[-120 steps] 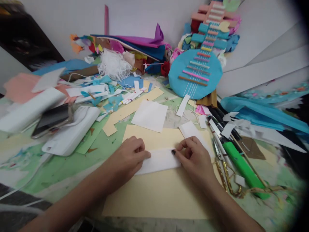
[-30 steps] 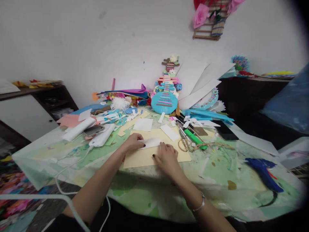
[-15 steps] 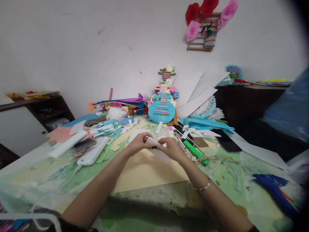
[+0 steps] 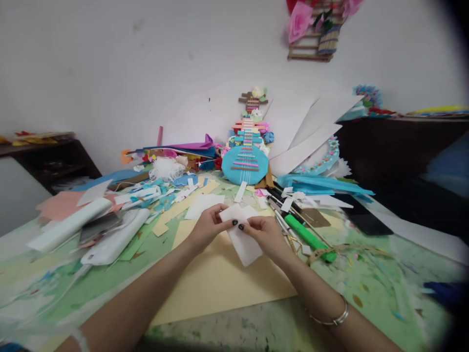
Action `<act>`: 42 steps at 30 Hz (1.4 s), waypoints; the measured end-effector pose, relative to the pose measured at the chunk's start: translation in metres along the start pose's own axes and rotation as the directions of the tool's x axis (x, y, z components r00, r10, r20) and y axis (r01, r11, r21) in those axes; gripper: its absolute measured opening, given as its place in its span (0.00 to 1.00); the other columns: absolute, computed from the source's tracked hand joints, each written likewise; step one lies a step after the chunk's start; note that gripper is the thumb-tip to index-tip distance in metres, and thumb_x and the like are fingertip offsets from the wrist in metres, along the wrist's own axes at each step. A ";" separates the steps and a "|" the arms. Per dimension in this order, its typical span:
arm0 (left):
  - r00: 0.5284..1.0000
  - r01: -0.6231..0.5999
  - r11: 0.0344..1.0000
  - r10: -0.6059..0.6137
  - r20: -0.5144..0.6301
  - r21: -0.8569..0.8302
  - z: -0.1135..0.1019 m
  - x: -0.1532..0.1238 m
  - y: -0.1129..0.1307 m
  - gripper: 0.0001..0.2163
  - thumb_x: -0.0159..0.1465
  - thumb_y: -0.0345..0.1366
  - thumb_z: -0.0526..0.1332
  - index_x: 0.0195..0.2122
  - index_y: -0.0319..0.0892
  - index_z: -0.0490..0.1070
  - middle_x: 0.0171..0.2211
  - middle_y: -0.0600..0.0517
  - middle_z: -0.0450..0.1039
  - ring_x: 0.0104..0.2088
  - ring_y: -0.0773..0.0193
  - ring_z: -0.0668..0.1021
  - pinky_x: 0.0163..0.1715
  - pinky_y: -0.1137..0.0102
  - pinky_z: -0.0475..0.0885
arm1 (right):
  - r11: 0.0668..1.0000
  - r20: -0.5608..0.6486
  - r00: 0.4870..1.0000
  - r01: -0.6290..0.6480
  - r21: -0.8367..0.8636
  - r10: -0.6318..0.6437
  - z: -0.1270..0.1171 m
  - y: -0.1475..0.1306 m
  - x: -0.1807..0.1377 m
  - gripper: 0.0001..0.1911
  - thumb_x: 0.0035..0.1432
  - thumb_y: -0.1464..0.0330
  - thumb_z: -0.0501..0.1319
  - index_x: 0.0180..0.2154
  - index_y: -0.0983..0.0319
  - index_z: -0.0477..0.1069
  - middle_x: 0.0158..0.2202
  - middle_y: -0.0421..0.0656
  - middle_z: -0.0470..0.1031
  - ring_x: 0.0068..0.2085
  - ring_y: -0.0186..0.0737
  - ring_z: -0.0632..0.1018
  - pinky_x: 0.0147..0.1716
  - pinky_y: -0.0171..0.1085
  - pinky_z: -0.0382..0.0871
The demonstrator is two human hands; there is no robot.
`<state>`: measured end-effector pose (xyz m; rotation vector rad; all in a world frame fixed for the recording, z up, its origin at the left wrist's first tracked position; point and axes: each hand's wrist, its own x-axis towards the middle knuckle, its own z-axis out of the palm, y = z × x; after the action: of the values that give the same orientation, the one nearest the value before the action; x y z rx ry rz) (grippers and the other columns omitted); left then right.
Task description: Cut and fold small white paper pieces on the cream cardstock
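Both my hands hold a white folded paper piece just above a large cream sheet lying on the table. My left hand pinches the paper's upper left edge with thumb and fingers closed. My right hand grips its right side, fingers curled. The paper hangs tilted down to the right between them. My right wrist wears a thin metal bangle.
A green-handled cutter, pens and gold scissors lie right of my hands. White boxes and a phone sit at left. A blue paper guitar model leans on the wall among coloured scraps. White sheets fan out at the back right.
The white paper lay on the cream sheet under my fingers; both hands have lifted it and now hold it tilted in the air. The camera view has pulled back and shifted.
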<state>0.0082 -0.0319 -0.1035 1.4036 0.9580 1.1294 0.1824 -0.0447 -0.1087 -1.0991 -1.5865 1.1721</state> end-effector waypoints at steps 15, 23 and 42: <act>0.994 0.094 0.978 -0.081 0.072 -0.189 0.010 -0.006 -0.001 0.14 0.46 0.37 0.72 0.29 0.35 0.73 0.26 0.51 0.75 0.28 0.67 0.74 0.31 0.73 0.68 | 0.981 -0.097 0.992 0.098 0.167 -0.083 0.008 -0.002 -0.001 0.18 0.47 0.54 0.62 0.23 0.64 0.67 0.20 0.38 0.65 0.22 0.31 0.64 0.20 0.31 0.56; 0.997 -0.001 0.985 -0.013 -0.078 -0.173 0.015 -0.006 0.002 0.15 0.50 0.43 0.68 0.27 0.35 0.70 0.24 0.53 0.70 0.26 0.69 0.70 0.29 0.74 0.66 | 0.976 -0.204 0.955 0.217 -0.011 -0.214 0.008 0.002 -0.001 0.16 0.53 0.59 0.59 0.23 0.64 0.67 0.21 0.38 0.64 0.24 0.31 0.63 0.24 0.32 0.56; 0.950 -0.165 0.983 0.179 -0.258 0.075 0.031 -0.017 -0.007 0.16 0.60 0.48 0.58 0.28 0.39 0.66 0.20 0.57 0.63 0.21 0.72 0.63 0.19 0.77 0.58 | 0.960 -0.299 0.912 0.260 -0.106 -0.280 0.025 -0.001 -0.009 0.15 0.56 0.60 0.58 0.23 0.62 0.63 0.21 0.36 0.62 0.24 0.31 0.63 0.25 0.32 0.56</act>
<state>0.0341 -0.0543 -0.1130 1.4237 1.0739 1.4588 0.1605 -0.0593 -0.1135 -1.0092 -1.4776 0.7275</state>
